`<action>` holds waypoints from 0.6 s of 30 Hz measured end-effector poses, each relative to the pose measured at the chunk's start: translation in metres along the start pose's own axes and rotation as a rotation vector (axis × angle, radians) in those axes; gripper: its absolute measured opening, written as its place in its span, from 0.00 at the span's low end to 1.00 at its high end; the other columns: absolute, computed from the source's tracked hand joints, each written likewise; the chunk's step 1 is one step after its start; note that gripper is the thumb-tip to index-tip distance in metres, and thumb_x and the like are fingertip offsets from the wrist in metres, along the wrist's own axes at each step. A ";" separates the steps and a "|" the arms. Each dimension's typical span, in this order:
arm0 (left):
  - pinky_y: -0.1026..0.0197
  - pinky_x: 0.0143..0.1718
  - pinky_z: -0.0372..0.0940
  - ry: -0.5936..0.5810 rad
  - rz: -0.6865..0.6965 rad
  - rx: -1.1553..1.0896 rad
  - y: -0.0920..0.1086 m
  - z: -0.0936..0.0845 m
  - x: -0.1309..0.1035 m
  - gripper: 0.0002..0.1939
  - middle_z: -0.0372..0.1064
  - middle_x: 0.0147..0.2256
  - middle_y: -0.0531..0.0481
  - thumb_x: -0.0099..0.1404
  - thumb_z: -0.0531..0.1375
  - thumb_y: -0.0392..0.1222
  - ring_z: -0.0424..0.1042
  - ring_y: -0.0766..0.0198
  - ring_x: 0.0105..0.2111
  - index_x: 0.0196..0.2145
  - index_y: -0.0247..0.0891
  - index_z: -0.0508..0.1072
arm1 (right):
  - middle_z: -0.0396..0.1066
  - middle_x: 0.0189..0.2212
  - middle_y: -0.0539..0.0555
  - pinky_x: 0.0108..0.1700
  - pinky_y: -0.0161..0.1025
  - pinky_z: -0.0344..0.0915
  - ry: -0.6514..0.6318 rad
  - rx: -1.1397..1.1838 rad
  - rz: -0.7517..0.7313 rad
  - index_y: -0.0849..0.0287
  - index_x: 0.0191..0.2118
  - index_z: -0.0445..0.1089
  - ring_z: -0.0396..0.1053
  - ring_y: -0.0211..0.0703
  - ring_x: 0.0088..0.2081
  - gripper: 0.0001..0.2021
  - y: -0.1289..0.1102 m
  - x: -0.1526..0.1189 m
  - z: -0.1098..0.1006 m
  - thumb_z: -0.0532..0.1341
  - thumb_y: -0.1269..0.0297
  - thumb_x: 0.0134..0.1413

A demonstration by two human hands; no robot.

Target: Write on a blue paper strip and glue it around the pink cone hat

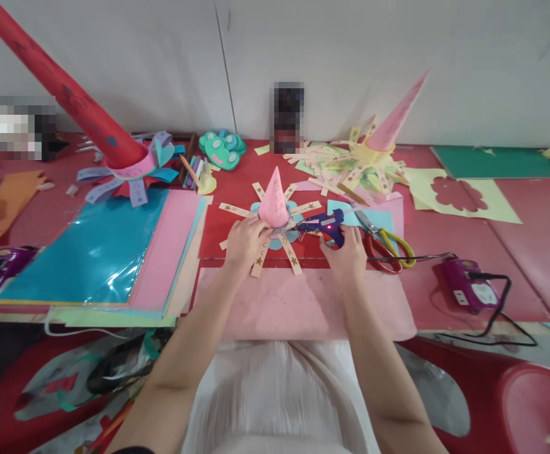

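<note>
At the far left, around nine o'clock, a stack of coloured paper sheets (99, 252) lies flat on the red table (515, 252), a glossy blue sheet on top and pink beside it; above it, at about ten o'clock, a long red cone (62, 85) leans over a ring of purple and blue paper strips (128, 180); green frog cut-outs (222, 150) sit at eleven o'clock near the wall.

At the centre, the left hand (245, 241) rests with fingers spread on the tan starred strips (260, 255) that fan out from under the small pink cone (273, 202), touching the cone's base at its seven o'clock side; the cone stands upright on a blue flower shape.

Just right of it, the right hand (348, 252) is closed round the grip of a blue glue gun (326, 224), whose nozzle points toward the cone's base at four o'clock; a red light shows on the gun.

Scissors (383, 243) with red and yellow handles lie just beside that hand at three o'clock; a taller pink cone (395, 120) on yellow strips stands at one o'clock; a purple power strip (466, 284) with a black cable sits at four o'clock near the table edge.
</note>
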State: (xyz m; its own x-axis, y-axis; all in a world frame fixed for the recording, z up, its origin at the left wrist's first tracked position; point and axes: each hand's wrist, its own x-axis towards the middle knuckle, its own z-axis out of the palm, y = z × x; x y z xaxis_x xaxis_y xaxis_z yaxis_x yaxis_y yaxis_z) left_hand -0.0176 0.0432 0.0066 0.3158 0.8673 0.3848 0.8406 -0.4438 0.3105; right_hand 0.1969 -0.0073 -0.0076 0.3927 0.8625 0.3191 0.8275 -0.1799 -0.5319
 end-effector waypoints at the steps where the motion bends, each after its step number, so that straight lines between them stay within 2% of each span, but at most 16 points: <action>1: 0.58 0.31 0.59 -0.004 0.002 0.000 0.000 -0.001 0.000 0.06 0.73 0.29 0.50 0.62 0.58 0.41 0.71 0.60 0.30 0.28 0.42 0.71 | 0.68 0.40 0.56 0.36 0.43 0.64 -0.001 -0.001 -0.001 0.56 0.41 0.64 0.68 0.50 0.40 0.16 0.000 0.000 0.000 0.59 0.56 0.46; 11: 0.58 0.31 0.58 0.029 -0.017 -0.028 0.000 -0.003 0.000 0.09 0.70 0.25 0.51 0.63 0.57 0.44 0.69 0.61 0.29 0.25 0.41 0.70 | 0.68 0.40 0.56 0.35 0.42 0.63 0.004 0.000 -0.005 0.57 0.41 0.64 0.67 0.49 0.40 0.16 0.002 -0.001 0.001 0.58 0.55 0.46; 15: 0.60 0.30 0.59 0.112 -0.067 -0.057 0.000 -0.005 0.000 0.08 0.66 0.23 0.54 0.62 0.58 0.46 0.67 0.64 0.25 0.29 0.40 0.68 | 0.68 0.40 0.56 0.34 0.42 0.63 0.017 0.000 0.002 0.57 0.41 0.64 0.67 0.49 0.39 0.16 0.002 0.000 0.001 0.58 0.56 0.46; 18: 0.61 0.30 0.60 0.197 -0.115 -0.078 0.000 -0.007 0.001 0.07 0.65 0.24 0.52 0.63 0.57 0.44 0.66 0.65 0.26 0.31 0.38 0.67 | 0.69 0.40 0.57 0.33 0.41 0.63 0.039 0.004 0.019 0.57 0.41 0.64 0.68 0.49 0.38 0.16 0.000 0.000 0.001 0.59 0.56 0.45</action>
State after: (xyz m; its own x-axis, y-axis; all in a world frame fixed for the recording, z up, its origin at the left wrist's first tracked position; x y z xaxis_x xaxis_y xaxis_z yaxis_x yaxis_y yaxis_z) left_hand -0.0206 0.0423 0.0133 0.1213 0.8560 0.5025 0.8273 -0.3669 0.4254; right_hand 0.1970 -0.0070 -0.0081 0.4237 0.8400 0.3390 0.8182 -0.1943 -0.5411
